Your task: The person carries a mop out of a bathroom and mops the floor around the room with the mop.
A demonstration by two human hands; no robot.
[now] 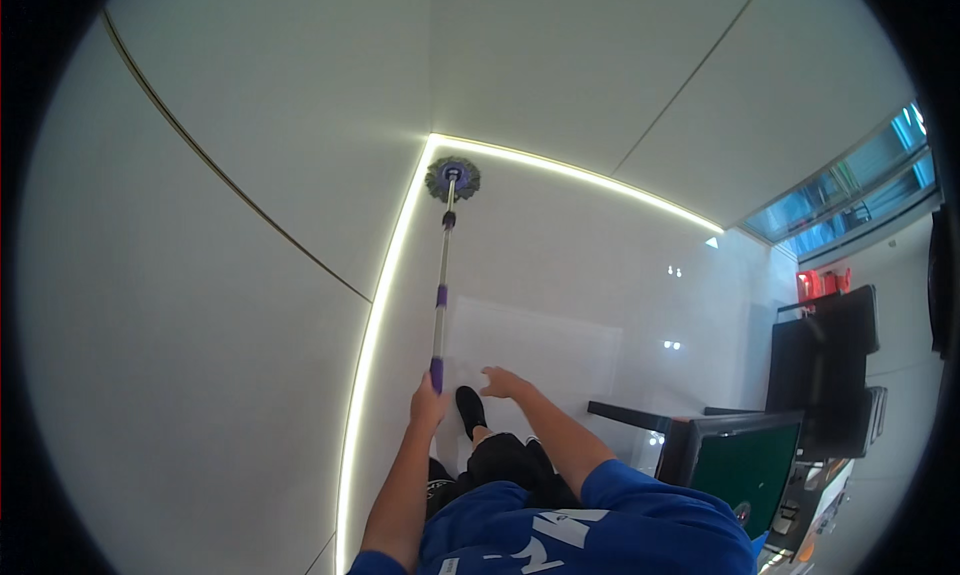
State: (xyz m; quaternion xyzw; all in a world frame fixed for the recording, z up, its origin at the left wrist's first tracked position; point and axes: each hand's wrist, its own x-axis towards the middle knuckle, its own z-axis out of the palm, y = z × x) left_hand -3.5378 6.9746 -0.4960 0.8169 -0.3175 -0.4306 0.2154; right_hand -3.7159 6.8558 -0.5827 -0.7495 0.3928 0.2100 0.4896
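A spin mop (441, 295) with a silver pole and purple grips stretches away from me over the pale floor. Its round, grey-purple fringed head (466, 187) rests on the floor close to the lit corner of two walls. My left hand (428, 403) is closed round the purple grip at the pole's near end. To the right of the pole, apart from it, my right hand (506, 382) hangs above the floor with its fingers apart and holds nothing. Below the hands shows my black shoe (470, 411).
Glowing light strips (384, 285) run along the foot of both walls. On the right stand a dark-framed piece with a green top (745, 475), black furniture (815, 375) and a red object (822, 281). A glass window or door (850, 200) is at the far right.
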